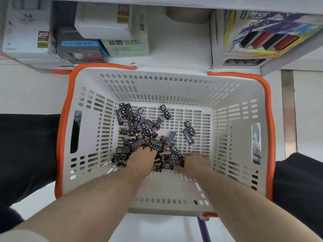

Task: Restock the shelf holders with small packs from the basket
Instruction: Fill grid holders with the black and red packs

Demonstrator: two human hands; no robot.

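Note:
A white basket [232,105] with orange rim and handles stands on the floor between my knees. Several small black packs [148,131] with white patterns and red tips lie heaped on its bottom, mostly left of centre, with a few loose ones [189,131] to the right. Both my hands reach down into the basket at the near edge of the heap. My left hand [142,158] lies on the packs with its fingertips buried among them. My right hand [195,162] touches the packs at the heap's right side; its fingers are hidden, so I cannot tell its grip.
Above the basket runs a low white shelf with boxed goods: white and dark boxes [78,44] at the left, a colourful display box [267,37] at the right. My dark trouser legs [26,151] flank the basket. A purple strap [203,229] hangs at the near edge.

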